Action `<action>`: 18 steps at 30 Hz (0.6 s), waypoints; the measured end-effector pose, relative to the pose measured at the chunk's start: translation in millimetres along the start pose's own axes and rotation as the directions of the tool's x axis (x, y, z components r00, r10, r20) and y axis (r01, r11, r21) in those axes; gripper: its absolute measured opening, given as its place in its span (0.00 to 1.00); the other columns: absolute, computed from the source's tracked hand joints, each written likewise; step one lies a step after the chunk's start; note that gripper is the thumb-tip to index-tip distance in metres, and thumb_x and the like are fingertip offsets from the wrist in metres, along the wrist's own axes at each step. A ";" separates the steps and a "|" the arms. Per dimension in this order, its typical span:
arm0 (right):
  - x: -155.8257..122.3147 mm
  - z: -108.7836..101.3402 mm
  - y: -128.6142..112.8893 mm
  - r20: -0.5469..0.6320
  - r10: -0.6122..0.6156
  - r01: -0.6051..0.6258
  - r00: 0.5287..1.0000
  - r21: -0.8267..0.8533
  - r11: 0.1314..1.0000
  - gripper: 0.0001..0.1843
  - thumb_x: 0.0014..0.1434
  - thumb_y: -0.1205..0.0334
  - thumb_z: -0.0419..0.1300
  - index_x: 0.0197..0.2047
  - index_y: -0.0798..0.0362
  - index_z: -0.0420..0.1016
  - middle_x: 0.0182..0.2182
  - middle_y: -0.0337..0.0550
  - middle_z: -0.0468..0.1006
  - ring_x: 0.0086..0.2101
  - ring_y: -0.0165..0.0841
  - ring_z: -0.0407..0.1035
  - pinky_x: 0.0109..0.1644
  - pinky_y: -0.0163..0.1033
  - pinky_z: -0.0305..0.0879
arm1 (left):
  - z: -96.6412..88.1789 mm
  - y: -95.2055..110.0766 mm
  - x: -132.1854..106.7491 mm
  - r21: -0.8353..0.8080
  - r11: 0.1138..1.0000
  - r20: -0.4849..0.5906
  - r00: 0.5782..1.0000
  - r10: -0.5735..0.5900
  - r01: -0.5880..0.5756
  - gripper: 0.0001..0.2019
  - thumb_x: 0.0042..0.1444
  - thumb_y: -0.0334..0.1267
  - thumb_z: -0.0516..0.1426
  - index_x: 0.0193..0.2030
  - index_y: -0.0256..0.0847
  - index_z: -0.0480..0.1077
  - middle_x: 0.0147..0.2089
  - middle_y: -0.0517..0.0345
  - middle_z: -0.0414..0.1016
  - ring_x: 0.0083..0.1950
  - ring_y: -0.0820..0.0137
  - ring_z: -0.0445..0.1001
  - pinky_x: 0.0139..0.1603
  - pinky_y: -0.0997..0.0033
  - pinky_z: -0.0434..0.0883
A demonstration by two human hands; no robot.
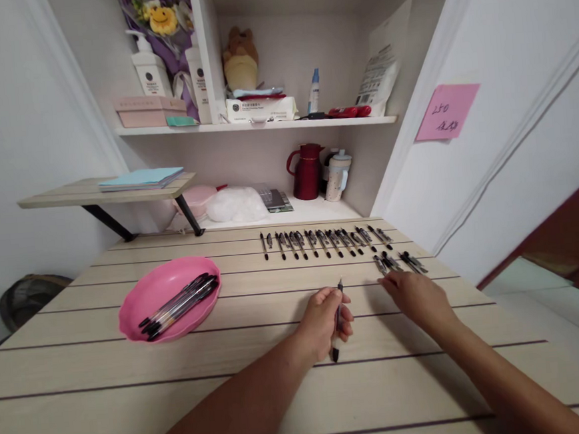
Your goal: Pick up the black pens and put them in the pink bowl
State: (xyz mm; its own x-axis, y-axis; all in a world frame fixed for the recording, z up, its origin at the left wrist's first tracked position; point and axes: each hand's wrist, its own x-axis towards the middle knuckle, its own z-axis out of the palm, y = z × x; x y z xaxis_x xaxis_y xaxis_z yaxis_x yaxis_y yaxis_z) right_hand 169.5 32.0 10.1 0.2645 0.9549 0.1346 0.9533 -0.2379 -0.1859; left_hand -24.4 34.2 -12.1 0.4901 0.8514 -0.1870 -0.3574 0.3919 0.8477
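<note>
My left hand [323,325] is closed around a slim black pen [338,323], its bare point up and away from me and its black end toward me. To the right, my right hand [419,297] is closed, fingertips pinched low over the table beside a small group of black and silver pen parts [386,263]. Whatever those fingertips grip is hidden. Beyond both hands runs a row of black pens [321,242] with small dark pieces between them. At the left, several clear-barrelled pens [181,306] with black ends lie in a pink bowl [139,289].
A raised wooden stand [67,191] with blue paper [141,178] is at the back left. Behind the slatted table [264,406] are shelves [282,124] with a red jug [307,172], a pale bottle [337,176] and a white plastic bag [238,204]. A pink note [446,111] hangs at right.
</note>
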 end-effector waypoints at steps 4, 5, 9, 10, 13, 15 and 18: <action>-51.7 7.2 -41.7 0.182 -0.238 0.088 0.954 0.588 0.804 0.22 0.56 0.47 0.47 0.22 0.55 0.68 0.17 0.38 0.70 0.20 0.29 0.62 0.23 0.32 0.54 | 1.5 1.0 4.2 -0.328 0.940 -0.027 0.996 0.090 -0.094 0.12 0.50 0.45 0.56 0.31 0.37 0.63 0.29 0.56 0.70 0.31 0.72 0.72 0.35 0.70 0.68; -62.3 10.5 -51.3 0.163 -0.278 0.106 0.947 0.656 0.748 0.19 0.54 0.49 0.50 0.25 0.55 0.69 0.19 0.37 0.71 0.22 0.28 0.62 0.25 0.31 0.55 | 1.3 1.4 5.0 -0.384 0.917 -0.039 0.994 0.100 -0.108 0.12 0.50 0.45 0.57 0.31 0.38 0.63 0.31 0.55 0.70 0.34 0.70 0.72 0.40 0.67 0.68; -81.6 20.4 -71.2 0.098 -0.235 0.091 0.967 0.728 0.679 0.12 0.51 0.55 0.53 0.25 0.55 0.69 0.19 0.35 0.68 0.22 0.27 0.59 0.25 0.31 0.55 | -0.7 1.9 6.0 -0.465 0.877 -0.067 0.992 0.103 -0.122 0.11 0.50 0.44 0.58 0.33 0.38 0.64 0.35 0.53 0.71 0.41 0.68 0.72 0.49 0.63 0.65; -80.6 21.0 -70.6 0.091 -0.221 0.089 0.971 0.722 0.686 0.12 0.52 0.55 0.53 0.25 0.55 0.69 0.18 0.36 0.68 0.22 0.28 0.59 0.25 0.31 0.55 | -1.3 1.9 5.9 -0.458 0.881 -0.072 0.993 0.096 -0.119 0.12 0.50 0.44 0.57 0.35 0.38 0.65 0.37 0.52 0.71 0.42 0.67 0.72 0.49 0.62 0.65; -67.6 19.1 -56.1 0.036 -0.179 0.115 0.983 0.641 0.759 0.14 0.53 0.56 0.50 0.26 0.55 0.72 0.22 0.40 0.72 0.24 0.30 0.64 0.28 0.33 0.57 | -3.1 2.4 5.6 -0.419 0.904 -0.090 0.995 0.053 -0.086 0.16 0.51 0.46 0.56 0.41 0.38 0.66 0.42 0.47 0.71 0.46 0.65 0.71 0.51 0.61 0.63; -53.6 17.1 -38.4 -0.042 -0.140 0.141 0.989 0.514 0.846 0.14 0.53 0.57 0.50 0.27 0.54 0.73 0.26 0.43 0.75 0.29 0.33 0.67 0.33 0.34 0.59 | -4.4 3.1 5.7 -0.394 0.918 -0.093 0.996 0.012 -0.048 0.18 0.51 0.48 0.55 0.44 0.37 0.65 0.46 0.44 0.69 0.49 0.63 0.69 0.53 0.60 0.62; -32.3 16.3 -8.3 -0.077 -0.106 0.122 0.991 0.257 0.959 0.14 0.54 0.58 0.49 0.26 0.53 0.73 0.25 0.45 0.76 0.27 0.34 0.68 0.32 0.35 0.57 | -5.6 3.7 5.6 -0.346 0.938 -0.078 0.997 -0.021 -0.007 0.19 0.51 0.49 0.55 0.44 0.36 0.66 0.47 0.42 0.69 0.50 0.61 0.68 0.52 0.59 0.63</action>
State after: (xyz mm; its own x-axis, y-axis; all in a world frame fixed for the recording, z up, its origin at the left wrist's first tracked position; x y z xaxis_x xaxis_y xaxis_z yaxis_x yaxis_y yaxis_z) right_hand 150.7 6.1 -8.6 0.1724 0.9583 0.2281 0.9089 -0.0655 -0.4119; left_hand -27.3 42.4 -12.8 0.4343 0.8674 -0.2430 -0.6141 0.4824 0.6246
